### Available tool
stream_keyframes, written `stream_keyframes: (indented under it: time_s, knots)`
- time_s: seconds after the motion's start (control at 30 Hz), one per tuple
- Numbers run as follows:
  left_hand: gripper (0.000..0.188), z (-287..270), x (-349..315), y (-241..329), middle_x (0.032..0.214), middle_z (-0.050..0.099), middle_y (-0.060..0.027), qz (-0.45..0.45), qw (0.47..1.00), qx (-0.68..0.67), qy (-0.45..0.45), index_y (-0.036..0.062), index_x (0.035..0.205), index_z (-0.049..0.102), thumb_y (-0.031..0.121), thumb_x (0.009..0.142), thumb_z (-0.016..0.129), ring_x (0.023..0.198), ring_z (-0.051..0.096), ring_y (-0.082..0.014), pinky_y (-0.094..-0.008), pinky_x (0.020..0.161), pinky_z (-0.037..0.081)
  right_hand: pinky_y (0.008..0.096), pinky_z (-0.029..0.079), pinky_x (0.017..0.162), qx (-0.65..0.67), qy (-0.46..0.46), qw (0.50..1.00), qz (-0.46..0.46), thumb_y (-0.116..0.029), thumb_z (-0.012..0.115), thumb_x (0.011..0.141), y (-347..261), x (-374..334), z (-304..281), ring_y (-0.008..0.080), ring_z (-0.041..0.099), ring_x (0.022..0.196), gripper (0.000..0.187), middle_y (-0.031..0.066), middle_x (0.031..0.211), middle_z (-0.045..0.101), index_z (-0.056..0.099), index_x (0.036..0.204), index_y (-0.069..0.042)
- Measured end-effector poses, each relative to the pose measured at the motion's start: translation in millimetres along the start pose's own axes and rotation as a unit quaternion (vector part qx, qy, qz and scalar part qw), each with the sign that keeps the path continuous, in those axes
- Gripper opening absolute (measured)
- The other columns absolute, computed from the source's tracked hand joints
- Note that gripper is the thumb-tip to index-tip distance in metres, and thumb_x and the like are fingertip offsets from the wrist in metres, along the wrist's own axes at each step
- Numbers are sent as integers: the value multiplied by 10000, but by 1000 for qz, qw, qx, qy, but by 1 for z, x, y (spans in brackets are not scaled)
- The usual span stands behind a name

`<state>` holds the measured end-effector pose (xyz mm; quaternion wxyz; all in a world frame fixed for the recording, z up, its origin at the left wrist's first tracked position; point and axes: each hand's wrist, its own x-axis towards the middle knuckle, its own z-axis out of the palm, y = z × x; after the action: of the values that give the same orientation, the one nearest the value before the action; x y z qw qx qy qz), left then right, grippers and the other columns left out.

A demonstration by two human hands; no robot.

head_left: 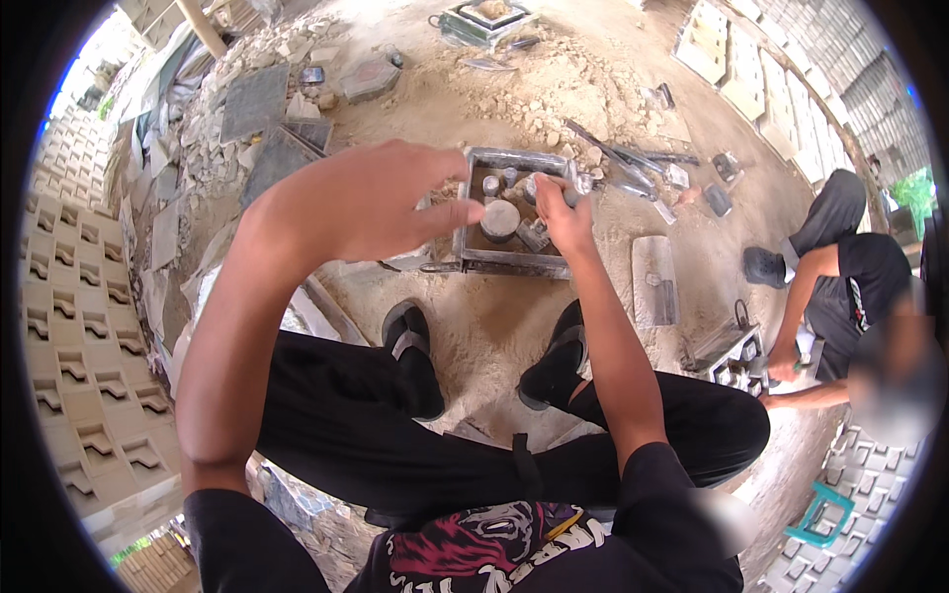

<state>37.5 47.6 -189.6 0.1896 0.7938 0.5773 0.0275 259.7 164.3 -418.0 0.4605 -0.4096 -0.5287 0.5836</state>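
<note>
A rectangular mould frame [516, 263] lies on the dusty ground in front of my feet. Inside it sit a round grey disc [500, 219], a small pale cylinder [491, 185] and several other small pieces. My left hand [381, 203] hovers at the frame's left side, fingers stretched out and thumb apart, holding nothing. Over the frame's right part, my right hand [565, 215] has its fingers closed. What they grip is small and mostly hidden by the fingers.
At the right, another person crouches with hands at a similar frame [736, 358]. Long metal tools [618, 163] and a flat block [652, 282] lie right of my frame. Rubble [554, 94] spreads beyond. Dark slabs [255, 104] lie far left; a teal stool [820, 514] stands lower right.
</note>
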Motion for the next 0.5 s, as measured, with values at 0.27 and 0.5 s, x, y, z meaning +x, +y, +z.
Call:
stream_keyframes:
  time_s: [0.27,0.5]
  knots:
    - [536,6,-9,-4,1235,584,-137,-45,993,19,-104,74,1247,542,506,935,483,1168,536,-295,-397,972,430,258,279,473,-55,-12,998,11,-166,574,915,20,-5,7,33,365,529,366,-68,545,418,505,580,-36]
    - [557,5,-22,-1,1233,584,-137,-10,993,-22,-114,72,1256,539,520,930,485,1150,541,-312,-408,968,428,252,297,467,-109,57,991,-61,-161,616,899,27,-2,7,34,385,527,319,-66,544,429,550,614,-35]
